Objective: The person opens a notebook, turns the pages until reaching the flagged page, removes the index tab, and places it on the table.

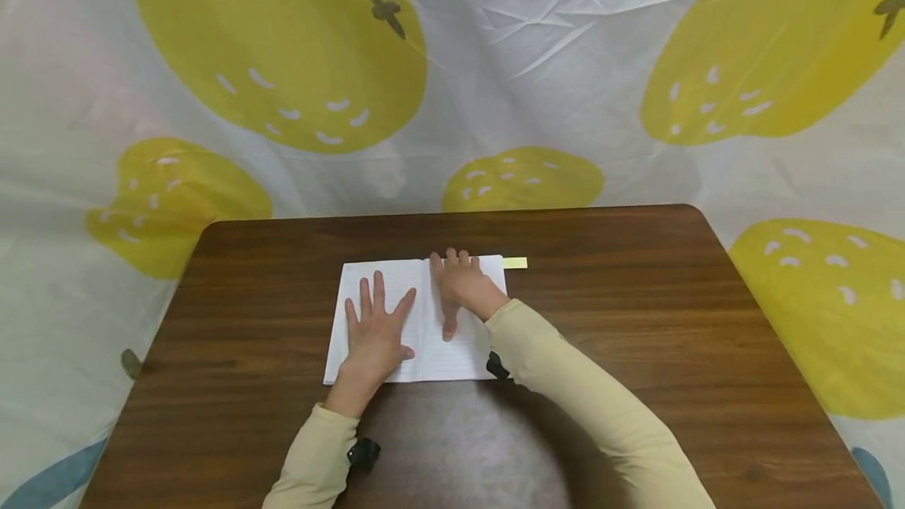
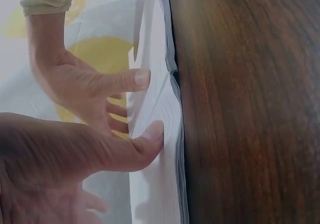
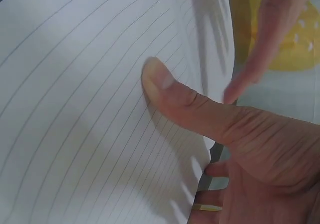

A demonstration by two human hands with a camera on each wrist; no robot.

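An open lined notebook (image 1: 459, 360) lies on a brown wooden table (image 1: 636, 320). My left hand (image 1: 375, 332) rests flat on the left page with its fingers spread; its thumb (image 2: 150, 134) touches the paper near the spine. My right hand (image 1: 461, 285) lies on the right page near the top edge, fingers straight. Its thumb (image 3: 165, 87) presses on the lined paper (image 3: 75, 124) and points back along the spine. A small yellow tab (image 1: 514, 262) sticks out at the notebook's top right corner.
Behind the table's far edge hangs a white cloth backdrop with large yellow fruit prints (image 1: 283, 45). Both arms wear pale yellow sleeves, with a black strap on the left wrist (image 1: 363, 452). Bare tabletop (image 2: 250, 109) lies to both sides of the notebook.
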